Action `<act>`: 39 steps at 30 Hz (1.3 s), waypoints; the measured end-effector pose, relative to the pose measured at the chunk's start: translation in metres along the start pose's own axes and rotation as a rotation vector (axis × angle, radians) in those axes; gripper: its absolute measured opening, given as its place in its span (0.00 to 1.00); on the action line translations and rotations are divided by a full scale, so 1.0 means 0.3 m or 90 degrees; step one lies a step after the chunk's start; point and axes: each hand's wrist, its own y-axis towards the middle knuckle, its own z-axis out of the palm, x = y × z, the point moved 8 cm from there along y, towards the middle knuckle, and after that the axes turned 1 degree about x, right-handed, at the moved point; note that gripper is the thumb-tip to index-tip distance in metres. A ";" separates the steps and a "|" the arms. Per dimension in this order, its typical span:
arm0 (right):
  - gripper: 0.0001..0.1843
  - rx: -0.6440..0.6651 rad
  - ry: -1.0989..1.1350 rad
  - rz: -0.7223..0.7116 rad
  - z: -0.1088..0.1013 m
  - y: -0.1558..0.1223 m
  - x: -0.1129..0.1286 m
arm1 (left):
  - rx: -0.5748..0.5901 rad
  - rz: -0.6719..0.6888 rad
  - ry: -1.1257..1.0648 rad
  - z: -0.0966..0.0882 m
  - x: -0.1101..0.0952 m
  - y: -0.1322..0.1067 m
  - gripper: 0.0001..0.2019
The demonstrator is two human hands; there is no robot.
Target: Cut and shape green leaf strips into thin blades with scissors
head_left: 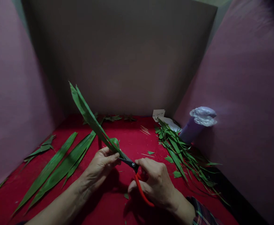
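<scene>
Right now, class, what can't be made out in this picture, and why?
In the head view:
White card: writing too small to read.
Red scissors: handles partly covered by the right hand.
Left hand: some fingertips hidden behind the held leaves.
Plaid sleeve: cut off by the bottom edge.

The right hand is bare, below a dark plaid sleeve with thin coloured lines; the left hand and left forearm are also bare.
</scene>
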 end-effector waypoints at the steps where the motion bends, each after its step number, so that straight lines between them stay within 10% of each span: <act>1: 0.27 -0.001 0.004 0.002 0.001 -0.001 -0.001 | 0.005 0.000 -0.007 0.002 0.002 0.000 0.08; 39: 0.26 0.002 0.011 0.001 0.006 -0.004 0.006 | -0.059 -0.031 -0.106 -0.027 0.057 0.005 0.14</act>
